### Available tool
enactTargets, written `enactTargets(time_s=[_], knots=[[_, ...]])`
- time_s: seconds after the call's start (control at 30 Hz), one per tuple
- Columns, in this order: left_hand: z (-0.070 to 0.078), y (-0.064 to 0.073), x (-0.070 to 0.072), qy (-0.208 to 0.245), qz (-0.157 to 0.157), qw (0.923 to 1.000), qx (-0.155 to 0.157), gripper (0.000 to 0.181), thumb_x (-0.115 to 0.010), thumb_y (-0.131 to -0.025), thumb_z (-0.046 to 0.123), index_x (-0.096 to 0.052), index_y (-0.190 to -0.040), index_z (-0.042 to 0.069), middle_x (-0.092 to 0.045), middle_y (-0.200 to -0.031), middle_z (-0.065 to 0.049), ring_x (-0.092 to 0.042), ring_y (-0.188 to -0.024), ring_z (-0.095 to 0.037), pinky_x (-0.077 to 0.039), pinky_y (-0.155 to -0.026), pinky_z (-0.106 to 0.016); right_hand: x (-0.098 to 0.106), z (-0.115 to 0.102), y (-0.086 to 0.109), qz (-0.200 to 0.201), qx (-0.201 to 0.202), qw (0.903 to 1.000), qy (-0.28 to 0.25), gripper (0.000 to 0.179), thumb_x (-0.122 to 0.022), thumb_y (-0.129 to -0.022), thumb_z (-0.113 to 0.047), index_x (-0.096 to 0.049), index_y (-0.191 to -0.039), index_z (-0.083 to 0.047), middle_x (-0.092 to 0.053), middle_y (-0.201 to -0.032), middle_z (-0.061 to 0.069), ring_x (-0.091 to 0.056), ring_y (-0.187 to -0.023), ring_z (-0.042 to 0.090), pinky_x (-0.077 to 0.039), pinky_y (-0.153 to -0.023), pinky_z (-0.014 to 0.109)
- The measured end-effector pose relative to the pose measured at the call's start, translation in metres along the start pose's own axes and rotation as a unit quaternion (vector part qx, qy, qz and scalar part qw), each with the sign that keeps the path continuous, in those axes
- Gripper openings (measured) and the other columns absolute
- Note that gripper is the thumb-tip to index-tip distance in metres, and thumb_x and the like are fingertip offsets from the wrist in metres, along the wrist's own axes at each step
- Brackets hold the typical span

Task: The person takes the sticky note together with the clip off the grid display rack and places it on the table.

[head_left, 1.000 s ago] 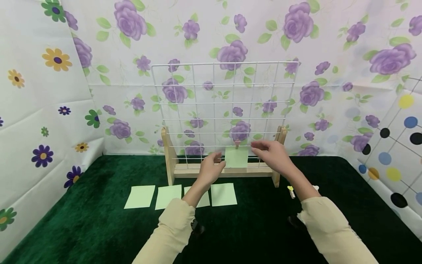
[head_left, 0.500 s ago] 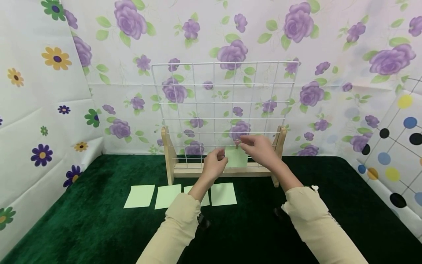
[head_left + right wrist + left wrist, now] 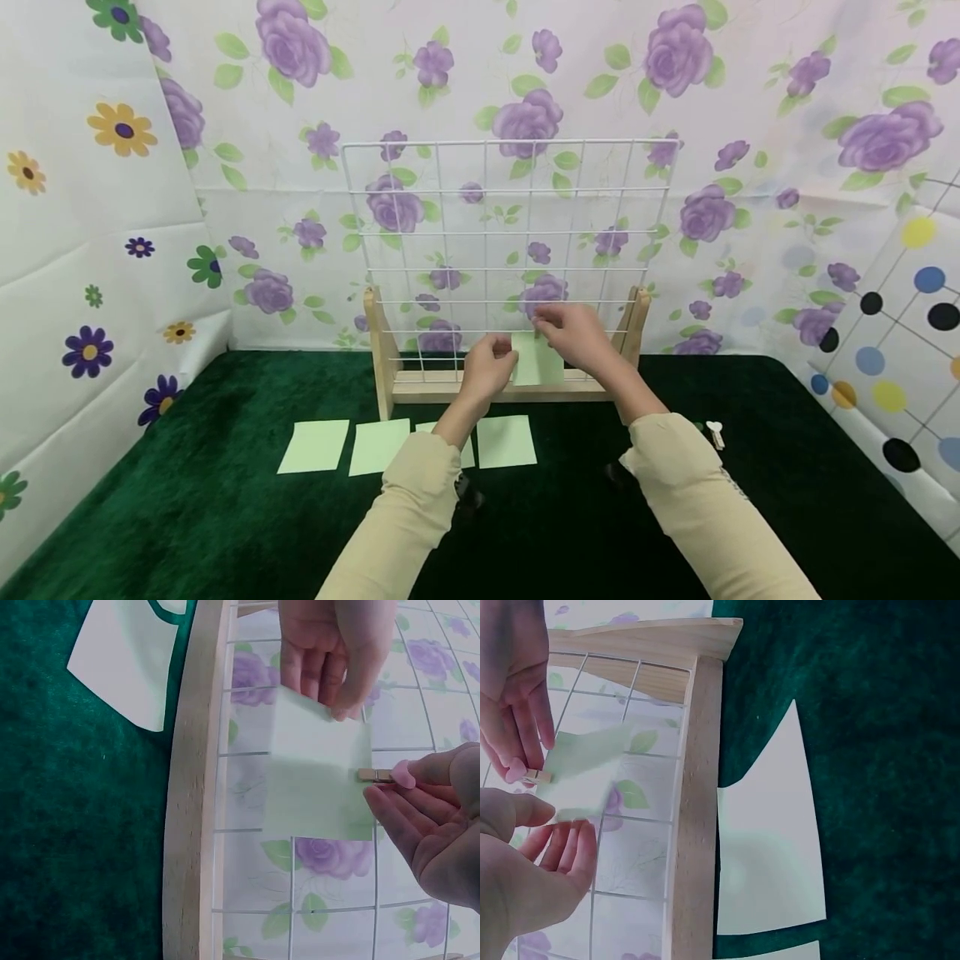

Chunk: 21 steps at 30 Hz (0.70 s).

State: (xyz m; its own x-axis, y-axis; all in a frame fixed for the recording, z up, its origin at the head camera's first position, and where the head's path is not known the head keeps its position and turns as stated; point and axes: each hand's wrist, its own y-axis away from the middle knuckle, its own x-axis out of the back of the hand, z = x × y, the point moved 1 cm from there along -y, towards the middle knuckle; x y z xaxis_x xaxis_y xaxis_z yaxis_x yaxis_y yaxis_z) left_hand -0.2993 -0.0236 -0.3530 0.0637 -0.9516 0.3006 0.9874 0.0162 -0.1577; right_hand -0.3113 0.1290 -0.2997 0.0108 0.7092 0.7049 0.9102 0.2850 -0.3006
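A pale green square of paper [image 3: 538,360] hangs against the lower part of the white wire grid [image 3: 510,190]. A small wooden clothespin [image 3: 377,775] with a pink heart clips its top edge. My right hand [image 3: 576,335] pinches this clothespin, thumb on the heart and fingers beneath it, as the right wrist view shows. On the paper's other side, my left hand [image 3: 486,367] pinches the left edge between thumb and fingers. From the left wrist, the paper [image 3: 585,772] appears spread between both hands, its face partly washed out by light.
Pale green sheets [image 3: 313,447] lie in a row on the dark green cloth [image 3: 187,500], one partly behind my left forearm. A white-topped clothespin [image 3: 716,433] lies beyond my right sleeve. Wooden uprights [image 3: 382,358] hold the grid before a floral backdrop [image 3: 450,75].
My right hand has come left from beside the paper onto the pink-heart clothespin, now covering it in the head view. My left hand has shifted slightly right and up at the paper's edge.
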Motion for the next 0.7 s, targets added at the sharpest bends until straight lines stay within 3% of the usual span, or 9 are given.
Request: enactTargets(time_s=[0.33, 0.7], knots=[[0.002, -0.0021, -0.0013, 0.017, -0.009, 0.9998, 0.007, 0.022, -0.058, -0.094, 0.004, -0.059, -0.114, -0.004, -0.061, -0.106, -0.015, -0.06, -0.1, -0.028, -0.051, -0.079, -0.035, -0.0021, -0.0015, -0.0048, 0.006, -0.007, 0.9999, 0.014, 0.031, -0.057, -0.098, -0.013, -0.062, -0.123, 0.004, -0.065, -0.118, 0.018, -0.062, -0.107, 0.031, -0.055, -0.079, 0.038], [0.0034, -0.0059, -0.0028, -0.016, 0.012, 0.9998, 0.006, 0.017, -0.056, -0.093, 0.002, -0.062, -0.108, -0.004, -0.063, -0.099, -0.015, -0.06, -0.091, -0.026, -0.051, -0.074, -0.033, -0.003, 0.0007, -0.0081, 0.018, -0.007, 0.9992, 0.034, 0.024, -0.064, -0.095, -0.015, -0.069, -0.112, 0.001, -0.069, -0.108, 0.016, -0.063, -0.104, 0.03, -0.052, -0.084, 0.042]])
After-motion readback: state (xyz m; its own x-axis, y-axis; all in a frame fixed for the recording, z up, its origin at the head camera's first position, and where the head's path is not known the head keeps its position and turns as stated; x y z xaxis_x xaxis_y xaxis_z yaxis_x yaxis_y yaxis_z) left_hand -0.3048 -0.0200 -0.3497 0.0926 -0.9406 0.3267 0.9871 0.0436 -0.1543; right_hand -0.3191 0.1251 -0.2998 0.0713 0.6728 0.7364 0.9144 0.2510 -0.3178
